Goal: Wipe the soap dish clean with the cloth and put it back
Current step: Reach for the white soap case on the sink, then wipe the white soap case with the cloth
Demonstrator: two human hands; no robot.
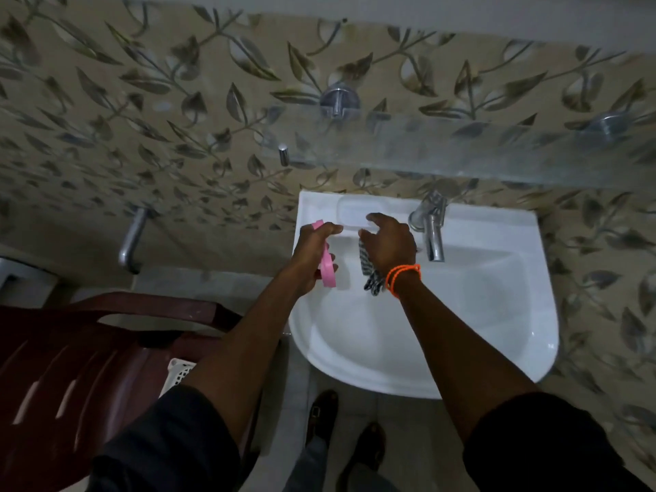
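My left hand [314, 255] grips a pink soap dish [327, 262] on edge over the left rim of the white sink [497, 296]. Beside it my right hand [388, 245], with an orange thread band at the wrist, holds a black-and-white checked cloth [369, 275] that hangs down under the palm. Its fingers reach toward the moulded soap recess [355, 211] at the sink's back ledge, touching its front lip. The two hands are a little apart.
A chrome tap [433, 236] stands just right of my right hand. A glass shelf [461, 150] on metal brackets runs above the sink. A dark red plastic chair [88, 349] and a white basket [179, 372] are at lower left. A wall pipe [133, 239] sticks out left.
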